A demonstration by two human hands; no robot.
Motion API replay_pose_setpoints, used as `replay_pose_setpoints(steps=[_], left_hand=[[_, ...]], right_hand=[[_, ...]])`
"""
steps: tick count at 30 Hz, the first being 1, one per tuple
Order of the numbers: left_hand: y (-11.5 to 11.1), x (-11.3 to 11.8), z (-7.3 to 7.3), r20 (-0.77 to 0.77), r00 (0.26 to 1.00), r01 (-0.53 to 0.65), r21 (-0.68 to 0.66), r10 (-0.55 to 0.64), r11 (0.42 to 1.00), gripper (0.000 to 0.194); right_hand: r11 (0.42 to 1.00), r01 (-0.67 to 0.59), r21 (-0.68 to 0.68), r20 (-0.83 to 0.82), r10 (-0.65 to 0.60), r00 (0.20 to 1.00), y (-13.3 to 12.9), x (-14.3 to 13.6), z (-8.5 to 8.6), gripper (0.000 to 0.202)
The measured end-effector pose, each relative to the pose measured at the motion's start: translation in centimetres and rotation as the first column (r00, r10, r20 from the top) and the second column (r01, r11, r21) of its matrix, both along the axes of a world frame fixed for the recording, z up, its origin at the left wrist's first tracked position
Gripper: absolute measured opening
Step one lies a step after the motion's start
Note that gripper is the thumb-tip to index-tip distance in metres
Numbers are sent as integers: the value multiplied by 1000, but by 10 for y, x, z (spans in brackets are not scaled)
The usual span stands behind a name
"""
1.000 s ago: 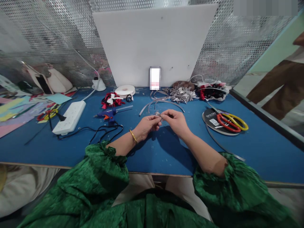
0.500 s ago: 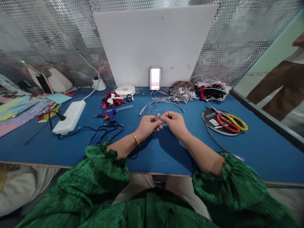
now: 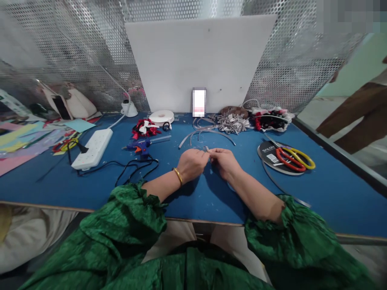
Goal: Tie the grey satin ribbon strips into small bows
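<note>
My left hand (image 3: 192,165) and my right hand (image 3: 224,162) meet above the middle of the blue table. Between their fingertips is a small piece of grey ribbon (image 3: 206,148), mostly hidden by the fingers. The left hand is turned with its back upward, its fingertips out of sight against the right ones. My right thumb and forefinger pinch the ribbon from the other side. Just beyond the hands lie loose curved strips of grey ribbon (image 3: 211,130). Behind these is a pile of small grey ribbon bows (image 3: 232,123).
At left are a blue glue gun (image 3: 139,146) with its cord, a white power strip (image 3: 93,149) and red and black bows (image 3: 145,128). Scissors (image 3: 292,157) rest on a black ribbon spool (image 3: 269,155) at right. A phone (image 3: 199,102) leans against a white board (image 3: 199,60).
My left hand has rolled over so its back faces up, and its fingers have closed in toward the right hand. The ribbon is now more hidden. The view has shifted slightly.
</note>
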State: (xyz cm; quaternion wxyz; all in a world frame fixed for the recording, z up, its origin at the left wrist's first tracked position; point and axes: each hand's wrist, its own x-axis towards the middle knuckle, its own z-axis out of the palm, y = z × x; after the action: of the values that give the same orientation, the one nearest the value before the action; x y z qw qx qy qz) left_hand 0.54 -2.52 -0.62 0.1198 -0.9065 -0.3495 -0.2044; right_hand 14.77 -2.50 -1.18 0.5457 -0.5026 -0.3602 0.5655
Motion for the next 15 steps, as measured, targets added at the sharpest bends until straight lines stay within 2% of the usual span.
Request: replay_pose_setpoints(steps=[2,4,5,7,8,9,10,13,15], left_hand=[[1,0,0,81,997,1,-61,4,998,24],[1,0,0,275,956,-38,-225,101,974,24],[1,0,0,379,910,-31,-341,168,939,23],[1,-1,1,515,812,65,-548,275,834,23],[1,-2,2,545,784,114,-599,298,793,24],[1,-2,3,553,779,134,-606,295,784,25],[0,-3,4,543,796,126,-581,268,804,25],[-1,-4,5,406,902,38,-411,145,911,24],[0,-5,4,361,925,30,-377,117,926,24]], right_hand=[[999,-17,-30,-43,16,999,0,1,1,33],[999,-27,22,-15,28,1000,-1,2,3,29],[997,-30,72,23,28,999,-2,2,5,26],[981,-35,190,126,11,992,-3,1,8,21],[971,-36,236,172,-5,985,-4,1,9,18],[964,-38,262,200,-16,980,-4,1,9,17],[965,-40,261,207,-16,978,-4,0,9,17],[986,-51,161,142,28,990,-2,1,5,22],[992,-57,111,115,45,992,-1,3,3,26]])
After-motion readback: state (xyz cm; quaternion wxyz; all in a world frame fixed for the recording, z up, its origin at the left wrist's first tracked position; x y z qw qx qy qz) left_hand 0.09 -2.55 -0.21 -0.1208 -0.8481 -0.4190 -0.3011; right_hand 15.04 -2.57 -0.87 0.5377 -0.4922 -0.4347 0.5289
